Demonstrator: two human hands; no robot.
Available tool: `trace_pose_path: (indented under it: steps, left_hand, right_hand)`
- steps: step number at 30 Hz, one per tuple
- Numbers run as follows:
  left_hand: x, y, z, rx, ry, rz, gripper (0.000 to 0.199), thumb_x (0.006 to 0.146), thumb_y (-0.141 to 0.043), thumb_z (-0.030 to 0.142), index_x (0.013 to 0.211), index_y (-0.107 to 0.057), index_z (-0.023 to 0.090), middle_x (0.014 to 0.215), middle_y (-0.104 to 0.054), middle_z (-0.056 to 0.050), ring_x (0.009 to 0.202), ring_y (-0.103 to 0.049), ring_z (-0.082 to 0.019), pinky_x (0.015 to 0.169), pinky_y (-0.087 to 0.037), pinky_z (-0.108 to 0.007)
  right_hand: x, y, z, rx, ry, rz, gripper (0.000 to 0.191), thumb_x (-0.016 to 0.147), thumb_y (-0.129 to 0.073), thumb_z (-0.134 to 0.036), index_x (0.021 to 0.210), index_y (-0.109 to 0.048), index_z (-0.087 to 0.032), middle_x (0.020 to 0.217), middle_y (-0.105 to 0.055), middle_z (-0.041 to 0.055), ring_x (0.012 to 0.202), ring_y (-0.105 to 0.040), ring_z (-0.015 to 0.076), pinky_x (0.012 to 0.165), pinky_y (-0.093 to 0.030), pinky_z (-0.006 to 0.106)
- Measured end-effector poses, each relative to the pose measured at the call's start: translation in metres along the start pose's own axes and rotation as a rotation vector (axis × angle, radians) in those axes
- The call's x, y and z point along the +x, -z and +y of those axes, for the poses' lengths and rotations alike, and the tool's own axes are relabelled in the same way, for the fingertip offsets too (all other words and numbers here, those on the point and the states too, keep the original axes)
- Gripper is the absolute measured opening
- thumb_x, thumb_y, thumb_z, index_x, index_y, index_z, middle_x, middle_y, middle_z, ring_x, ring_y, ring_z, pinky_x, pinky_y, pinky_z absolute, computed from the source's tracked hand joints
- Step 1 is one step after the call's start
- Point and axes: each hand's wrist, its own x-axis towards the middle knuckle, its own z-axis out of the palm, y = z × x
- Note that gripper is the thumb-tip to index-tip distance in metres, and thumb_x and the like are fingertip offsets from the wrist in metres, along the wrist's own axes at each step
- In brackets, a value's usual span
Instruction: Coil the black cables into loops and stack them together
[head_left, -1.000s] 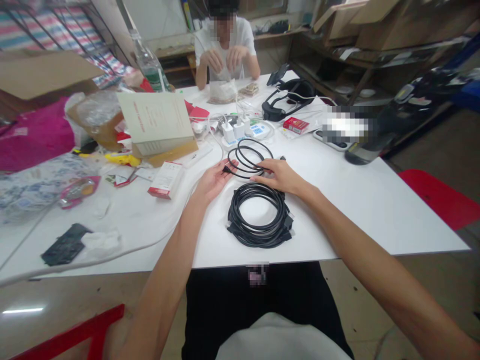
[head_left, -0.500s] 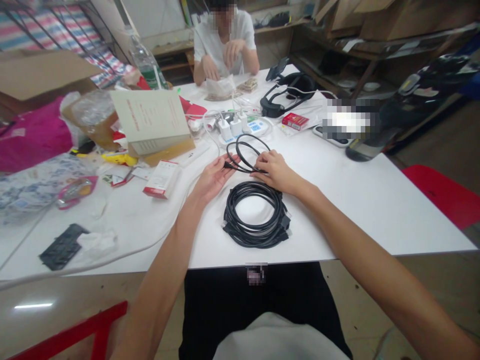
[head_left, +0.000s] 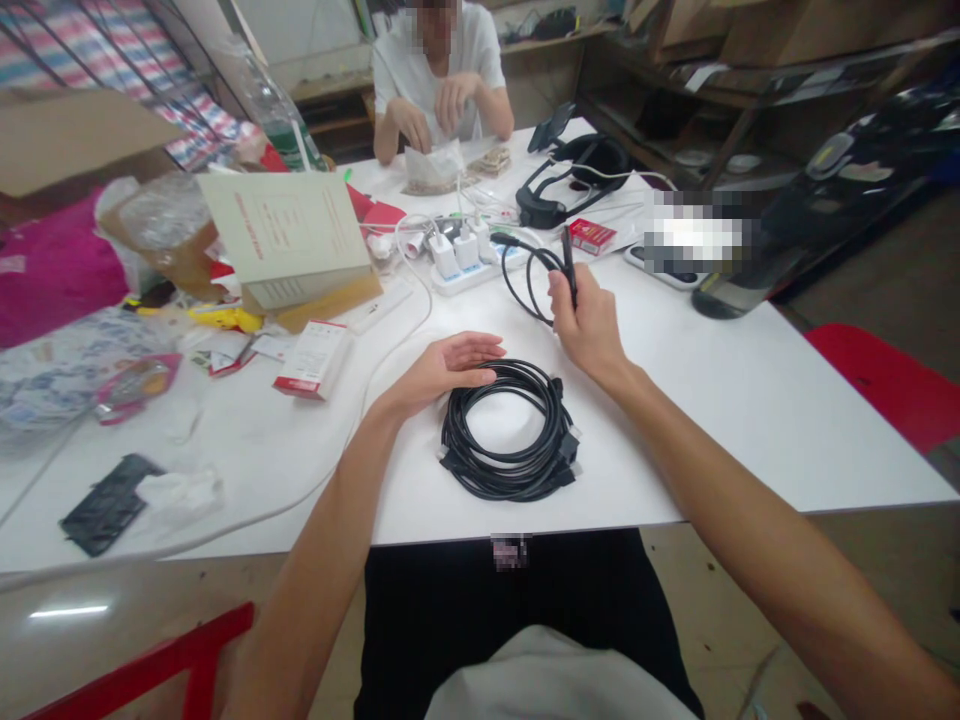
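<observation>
A small loop of black cable (head_left: 529, 290) hangs from my right hand (head_left: 589, 318), whose fingers are wrapped round it above the table. One dark plug end sticks out to the left, over the power strip. My left hand (head_left: 457, 368) is open, fingers stretched toward the right, at the upper left edge of a larger coil of black cables (head_left: 504, 478). That coil lies flat on the white table in front of me, with several connector ends along its right and lower sides. Whether the left thumb touches it I cannot tell.
Behind the coil stands a white power strip (head_left: 469, 278) with chargers plugged in. A red-and-white box (head_left: 311, 360) and an upright booklet (head_left: 289, 225) are to the left. A headset (head_left: 544, 208) and a black bottle (head_left: 787, 220) stand right. Another person (head_left: 442, 90) sits opposite.
My right hand has lifted the small cable loop up and to the right. My left hand has let go of the loop and come down beside the larger coil.
</observation>
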Motion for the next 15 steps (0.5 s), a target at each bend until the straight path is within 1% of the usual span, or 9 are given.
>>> trace_pose_path:
  steps: [3,6,10,13,15]
  left_hand:
    - [0.001,0.001,-0.003,0.075,-0.021,-0.053,0.058,0.072,-0.099,0.022,0.127,-0.080,0.021,0.135,-0.077,-0.014,0.129,-0.071,-0.030,0.121,-0.049,-0.045]
    - [0.003,0.002,-0.007,0.123,-0.035,-0.057,0.053,0.075,-0.097,0.023,0.125,-0.080,0.021,0.134,-0.077,-0.014,0.127,-0.072,-0.029,0.120,-0.049,-0.046]
    - [0.003,0.003,-0.009,0.134,-0.051,-0.047,0.045,0.077,-0.095,0.026,0.120,-0.082,0.021,0.128,-0.079,-0.014,0.123,-0.074,-0.030,0.119,-0.050,-0.047]
    - [0.003,0.001,-0.008,0.160,-0.055,-0.044,0.044,0.077,-0.094,0.024,0.119,-0.083,0.021,0.125,-0.080,-0.013,0.119,-0.075,-0.030,0.118,-0.051,-0.048]
    - [0.003,-0.001,-0.009,0.172,-0.061,-0.017,0.042,0.077,-0.093,0.022,0.118,-0.083,0.020,0.123,-0.081,-0.013,0.117,-0.076,-0.029,0.117,-0.052,-0.047]
  right_hand:
    - [0.007,0.002,0.002,0.215,-0.074,0.106,0.060,0.106,-0.027,-0.081,0.102,-0.050,-0.025,0.070,-0.049,-0.0011,0.056,-0.042,0.0130,0.056,-0.035,0.030]
    - [0.014,0.005,0.005,0.341,-0.091,0.165,0.065,0.103,-0.022,-0.087,0.105,-0.048,-0.028,0.066,-0.038,-0.0049,0.052,-0.030,0.0117,0.050,-0.032,0.028]
    - [0.019,0.014,0.005,0.352,-0.104,0.216,0.072,0.098,-0.014,-0.093,0.101,-0.046,-0.029,0.063,-0.033,-0.0046,0.052,-0.024,0.0135,0.049,-0.026,0.030]
    - [0.020,0.019,-0.002,0.327,-0.092,0.238,0.072,0.097,-0.011,-0.093,0.098,-0.044,-0.029,0.061,-0.031,-0.0039,0.053,-0.024,0.0146,0.051,-0.025,0.031]
    - [0.020,0.021,-0.008,0.305,-0.089,0.234,0.071,0.098,-0.011,-0.092,0.097,-0.043,-0.029,0.061,-0.029,-0.0038,0.054,-0.023,0.0148,0.051,-0.024,0.031]
